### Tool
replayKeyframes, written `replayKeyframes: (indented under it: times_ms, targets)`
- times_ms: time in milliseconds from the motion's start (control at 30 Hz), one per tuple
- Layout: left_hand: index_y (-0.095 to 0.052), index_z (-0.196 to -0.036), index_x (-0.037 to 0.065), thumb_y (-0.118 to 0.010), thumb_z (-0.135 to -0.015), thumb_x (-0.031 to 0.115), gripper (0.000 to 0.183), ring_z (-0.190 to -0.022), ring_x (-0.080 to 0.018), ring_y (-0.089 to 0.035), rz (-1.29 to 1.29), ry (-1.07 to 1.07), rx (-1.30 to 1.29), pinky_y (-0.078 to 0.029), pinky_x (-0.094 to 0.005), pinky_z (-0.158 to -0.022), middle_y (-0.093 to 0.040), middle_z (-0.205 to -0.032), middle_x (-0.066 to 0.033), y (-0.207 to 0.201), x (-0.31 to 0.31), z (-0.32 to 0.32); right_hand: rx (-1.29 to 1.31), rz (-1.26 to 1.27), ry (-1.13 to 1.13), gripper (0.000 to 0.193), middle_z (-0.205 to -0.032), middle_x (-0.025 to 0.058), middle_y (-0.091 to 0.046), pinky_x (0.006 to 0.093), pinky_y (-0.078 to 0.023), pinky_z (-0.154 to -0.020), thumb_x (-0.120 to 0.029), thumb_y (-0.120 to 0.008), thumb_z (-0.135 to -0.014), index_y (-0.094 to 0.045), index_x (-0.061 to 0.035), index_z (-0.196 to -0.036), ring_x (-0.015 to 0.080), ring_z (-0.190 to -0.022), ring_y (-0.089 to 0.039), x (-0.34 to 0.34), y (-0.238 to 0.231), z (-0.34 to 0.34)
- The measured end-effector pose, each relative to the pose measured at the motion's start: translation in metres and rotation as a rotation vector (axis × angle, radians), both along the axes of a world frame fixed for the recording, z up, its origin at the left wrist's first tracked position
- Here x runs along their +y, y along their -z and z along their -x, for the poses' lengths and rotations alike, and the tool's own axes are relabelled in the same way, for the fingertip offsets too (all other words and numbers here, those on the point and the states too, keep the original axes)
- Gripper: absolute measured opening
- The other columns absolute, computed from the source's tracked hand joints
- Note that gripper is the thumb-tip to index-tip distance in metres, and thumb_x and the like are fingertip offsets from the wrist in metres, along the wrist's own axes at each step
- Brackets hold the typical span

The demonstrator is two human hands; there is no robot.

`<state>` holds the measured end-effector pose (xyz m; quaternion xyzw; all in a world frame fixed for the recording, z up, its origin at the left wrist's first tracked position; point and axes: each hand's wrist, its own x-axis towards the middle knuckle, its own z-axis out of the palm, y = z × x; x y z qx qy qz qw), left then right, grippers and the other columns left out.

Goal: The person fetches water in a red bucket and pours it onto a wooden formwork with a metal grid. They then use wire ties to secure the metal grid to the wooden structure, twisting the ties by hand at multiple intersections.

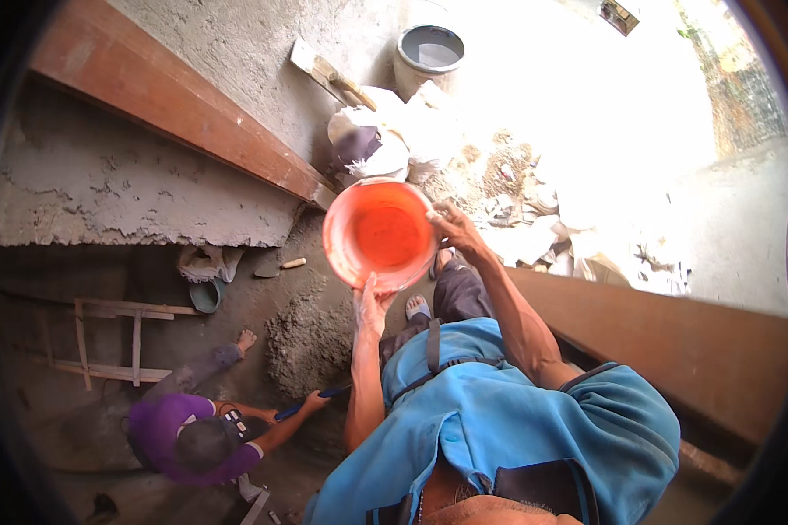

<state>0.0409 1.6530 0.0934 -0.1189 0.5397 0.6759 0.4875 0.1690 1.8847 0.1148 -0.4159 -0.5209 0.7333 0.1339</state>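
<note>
An orange bucket (390,232) is held up in front of me, its mouth turned toward my view. Its inner wall shows orange with pale smears. My left hand (372,308) grips the near side of the rim, with the thumb over the edge. On the bucket's right side, my right hand (452,229) is closed on the rim. The fingers beneath the bucket are partly hidden. Below it and to the left, a heap of wet mortar (311,346) lies on the floor, with a trowel (280,268) beyond it.
At left, a person in a purple shirt (162,429) holds a blue handle (302,406) by the mortar. White sacks (385,157), a water-filled bucket (431,51) and a rubble pile (503,171) stand beyond. Reddish-brown beams (175,92) and a wooden ladder (136,346) lie at left.
</note>
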Motion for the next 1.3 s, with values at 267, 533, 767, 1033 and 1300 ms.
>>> replayKeyframes:
  times_ms: [267, 533, 767, 1033, 1300]
  targets:
    - [-0.030, -0.154, 0.004, -0.056, -0.101, 0.046, 0.073, -0.133, -0.0344, -0.051, 0.248, 0.396, 0.258, -0.043, -0.0468, -0.109, -0.043, -0.151, -0.0214, 0.051, 0.107, 0.054, -0.149, -0.156, 0.235, 0.064, -0.106, 0.0159, -0.066, 0.0387, -0.061, -0.069, -0.036, -0.060, -0.098, -0.042, 0.0020, -0.146, 0.0220, -0.087, -0.068, 0.200, 0.015, 0.034]
    - [-0.057, -0.127, 0.002, -0.056, -0.100, 0.033, 0.041, -0.101, -0.0251, -0.061, 0.622, 0.203, 0.104, -0.050, -0.0388, -0.085, -0.064, -0.112, -0.0123, 0.206, 0.012, 0.051, -0.451, -0.474, 0.113, 0.075, -0.098, 0.0124, -0.062, 0.0402, -0.064, -0.068, -0.020, -0.067, -0.093, -0.027, -0.0028, -0.154, 0.0208, -0.083, -0.067, 0.432, 0.015, 0.059]
    - [-0.047, -0.136, 0.006, -0.050, -0.103, 0.035, 0.044, -0.106, -0.0254, -0.058, 0.550, 0.041, -0.205, -0.049, -0.0386, -0.090, -0.057, -0.123, -0.0125, 0.211, 0.064, 0.041, -0.329, -0.310, 0.364, 0.054, -0.100, 0.0114, -0.062, 0.0397, -0.062, -0.073, -0.017, -0.070, -0.090, -0.040, -0.0007, -0.132, 0.0206, -0.084, -0.068, 0.602, 0.049, 0.129]
    - [-0.031, -0.152, 0.006, -0.049, -0.105, 0.041, 0.061, -0.132, -0.0324, -0.050, 0.523, -0.345, 0.045, -0.040, -0.0439, -0.110, -0.044, -0.147, -0.0181, 0.130, 0.286, 0.094, -0.584, -0.972, -0.014, 0.035, -0.083, 0.0181, -0.067, 0.0403, -0.054, -0.066, -0.017, -0.068, -0.086, -0.051, 0.0000, -0.112, 0.0282, -0.078, -0.072, 0.773, 0.176, 0.240]
    - [-0.038, -0.149, 0.001, -0.053, -0.104, 0.030, 0.056, -0.119, -0.0209, -0.057, 0.752, -0.337, -0.192, -0.044, -0.0321, -0.098, -0.056, -0.134, -0.0143, 0.110, 0.463, -0.081, -0.282, -1.127, -0.446, 0.015, -0.085, 0.0229, -0.063, 0.0527, -0.047, -0.073, -0.010, -0.057, -0.087, -0.046, -0.0048, -0.096, 0.0428, -0.084, -0.064, 0.828, 0.290, 0.293]
